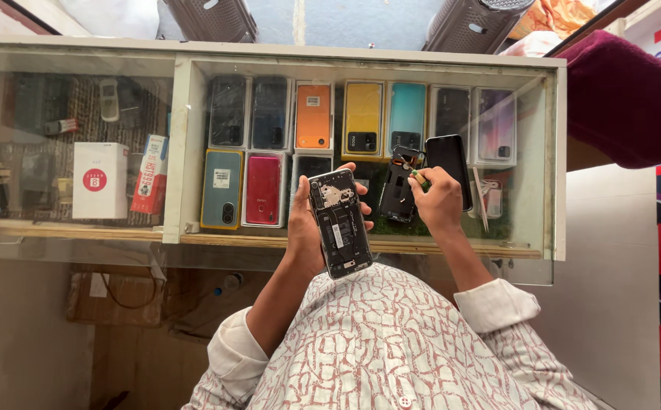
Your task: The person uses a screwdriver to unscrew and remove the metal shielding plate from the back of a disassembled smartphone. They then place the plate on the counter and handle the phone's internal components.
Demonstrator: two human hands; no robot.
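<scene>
Nearest me, patterned shirt (391,349), my left hand (308,228) gripping an opened phone (338,222) upright over the glass surface (80,243), my right hand (438,199) pinching a small green tool (418,178) just right of it, touching a black back cover (397,193), dark phone (450,168) lying beyond.

The opened phone (339,222) in the left hand (305,228) shows bare grey metal shielding and a matt black battery, dull rather than shiny. The black back cover (396,193) looks like matt plastic; the dark phone (450,168) beside it has a glossy glass face. The bench (80,57) top is clear, reflective glass in a smooth pale painted frame. Under it, the phone cases (314,115) look like smooth plastic. The shirt (391,349) is soft patterned cloth.
</scene>
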